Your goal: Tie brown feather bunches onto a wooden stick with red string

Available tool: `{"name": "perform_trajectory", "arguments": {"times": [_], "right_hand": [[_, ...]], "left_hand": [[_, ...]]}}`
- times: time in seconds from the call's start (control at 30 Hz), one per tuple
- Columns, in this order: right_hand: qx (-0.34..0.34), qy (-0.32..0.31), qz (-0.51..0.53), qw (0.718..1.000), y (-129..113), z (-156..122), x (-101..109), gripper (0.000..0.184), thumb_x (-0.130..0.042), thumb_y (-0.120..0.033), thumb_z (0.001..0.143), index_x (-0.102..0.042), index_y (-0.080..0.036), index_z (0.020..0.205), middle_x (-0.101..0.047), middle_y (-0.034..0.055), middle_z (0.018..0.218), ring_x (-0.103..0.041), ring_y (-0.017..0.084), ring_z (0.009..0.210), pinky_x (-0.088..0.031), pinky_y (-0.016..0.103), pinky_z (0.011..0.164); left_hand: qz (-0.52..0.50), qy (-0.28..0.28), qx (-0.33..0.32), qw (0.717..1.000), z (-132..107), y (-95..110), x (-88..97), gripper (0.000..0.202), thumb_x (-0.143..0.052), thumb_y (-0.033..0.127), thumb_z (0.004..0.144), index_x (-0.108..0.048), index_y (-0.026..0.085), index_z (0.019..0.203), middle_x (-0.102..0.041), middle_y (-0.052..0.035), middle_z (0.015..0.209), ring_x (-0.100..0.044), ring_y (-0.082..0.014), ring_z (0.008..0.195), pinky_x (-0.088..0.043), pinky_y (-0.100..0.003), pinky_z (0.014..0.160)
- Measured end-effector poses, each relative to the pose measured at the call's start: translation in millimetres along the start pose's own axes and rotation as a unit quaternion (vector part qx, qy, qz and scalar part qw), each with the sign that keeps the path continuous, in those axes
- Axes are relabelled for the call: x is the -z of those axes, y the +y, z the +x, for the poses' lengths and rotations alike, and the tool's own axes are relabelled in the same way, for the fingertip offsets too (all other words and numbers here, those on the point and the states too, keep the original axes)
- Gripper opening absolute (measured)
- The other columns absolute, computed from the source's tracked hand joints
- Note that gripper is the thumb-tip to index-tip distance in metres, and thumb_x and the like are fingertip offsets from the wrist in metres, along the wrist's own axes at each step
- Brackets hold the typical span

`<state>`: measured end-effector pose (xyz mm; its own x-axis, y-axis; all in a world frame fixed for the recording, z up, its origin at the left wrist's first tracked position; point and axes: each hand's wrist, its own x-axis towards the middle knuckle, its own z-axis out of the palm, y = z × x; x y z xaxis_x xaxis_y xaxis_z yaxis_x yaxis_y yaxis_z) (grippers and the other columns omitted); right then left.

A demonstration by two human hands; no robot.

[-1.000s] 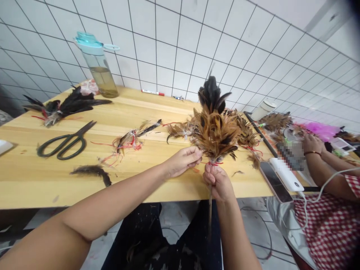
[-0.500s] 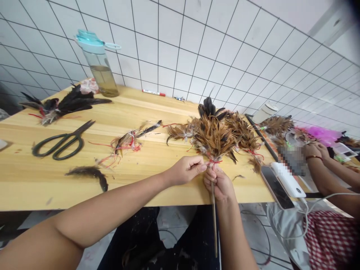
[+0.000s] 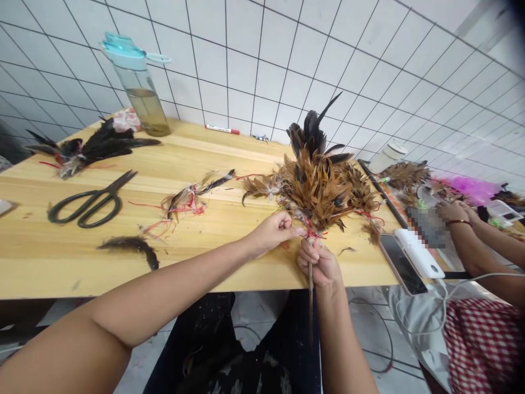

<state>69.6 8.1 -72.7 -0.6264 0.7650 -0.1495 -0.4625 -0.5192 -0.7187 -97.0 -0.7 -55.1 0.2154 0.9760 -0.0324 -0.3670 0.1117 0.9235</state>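
A thin wooden stick (image 3: 310, 306) stands upright in my right hand (image 3: 319, 265), which is shut around it just below a bushy bundle of brown and black rooster feathers (image 3: 318, 183). Red thread (image 3: 312, 234) binds the base of the bundle to the stick. My left hand (image 3: 273, 232) comes in from the left, its fingertips pinched at the bound base and the thread. The upper part of the stick is hidden by the feathers.
On the wooden table (image 3: 229, 262) lie black-handled scissors (image 3: 92, 202), loose feather bunches with red thread (image 3: 182, 202) and dark feathers (image 3: 94, 148). A water bottle (image 3: 139, 87) stands at the back. A phone (image 3: 402, 264) and power bank (image 3: 418, 253) lie right, beside a co-worker's hands (image 3: 453, 212).
The feather bundle now stands taller and fuller above my hands than half a second ago. My left fingers remain at the thread, and the view has shifted slightly.
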Motion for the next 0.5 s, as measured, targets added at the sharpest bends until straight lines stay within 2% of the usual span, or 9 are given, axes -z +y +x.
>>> {"name": "perform_trajectory", "arguments": {"times": [0.07, 0.17, 0.27, 0.4, 0.5], "right_hand": [[-0.009, -0.009, -0.003, 1.0, -0.5, -1.2, 1.4, 0.023, -0.072, -0.037, 0.075, -0.059, -0.018, 0.076, -0.018, -0.0101, 0.049, -0.007, 0.006, 0.042, -0.016, 0.022, 0.041], [0.006, 0.002, -0.003, 1.0, -3.6, -4.7, 3.2, 0.023, -0.074, -0.035, 0.073, -0.061, -0.019, 0.081, -0.02, -0.0102, 0.05, -0.007, 0.006, 0.043, -0.015, 0.021, 0.042], [0.028, 0.032, -0.002, 0.999, -8.2, -6.8, 2.6, 0.025, -0.074, -0.033, 0.073, -0.062, -0.019, 0.091, -0.022, -0.0105, 0.051, -0.007, 0.006, 0.045, -0.016, 0.019, 0.042], [0.004, 0.064, -0.027, 0.998, -10.8, -1.1, -2.5, 0.024, -0.072, -0.03, 0.074, -0.062, -0.016, 0.09, -0.027, -0.0098, 0.053, -0.01, 0.005, 0.045, -0.015, 0.018, 0.041], [0.018, 0.089, -0.056, 0.994, -8.6, 5.9, -6.1, 0.02, -0.071, -0.03, 0.074, -0.059, -0.016, 0.081, -0.03, -0.0089, 0.052, -0.013, 0.004, 0.044, -0.013, 0.019, 0.04]], "left_hand": [[-0.013, -0.014, 0.012, 1.0, 0.7, 0.4, 2.1, 0.049, -0.076, 0.047, 0.067, -0.037, 0.018, 0.075, -0.046, 0.0051, 0.07, -0.049, -0.0068, 0.062, -0.038, -0.018, 0.055], [-0.023, -0.051, 0.027, 0.998, 0.5, 2.7, 5.4, 0.045, -0.071, 0.049, 0.072, -0.041, 0.017, 0.076, -0.052, 0.0035, 0.071, -0.038, -0.0032, 0.053, -0.03, -0.016, 0.05], [-0.006, -0.06, 0.0, 0.998, -1.5, 6.8, 6.7, 0.043, -0.065, 0.052, 0.077, -0.046, 0.014, 0.072, -0.054, 0.0011, 0.07, -0.034, -0.0029, 0.052, -0.027, -0.017, 0.05], [0.068, -0.034, -0.084, 0.994, -6.1, 11.4, 4.9, 0.043, -0.061, 0.049, 0.081, -0.041, 0.015, 0.065, -0.041, 0.0045, 0.061, -0.039, -0.0063, 0.059, -0.037, -0.02, 0.058], [0.115, -0.022, -0.104, 0.988, -7.3, 11.2, 3.9, 0.042, -0.06, 0.049, 0.082, -0.041, 0.015, 0.064, -0.037, 0.0049, 0.061, -0.039, -0.0065, 0.059, -0.037, -0.019, 0.057]]}}
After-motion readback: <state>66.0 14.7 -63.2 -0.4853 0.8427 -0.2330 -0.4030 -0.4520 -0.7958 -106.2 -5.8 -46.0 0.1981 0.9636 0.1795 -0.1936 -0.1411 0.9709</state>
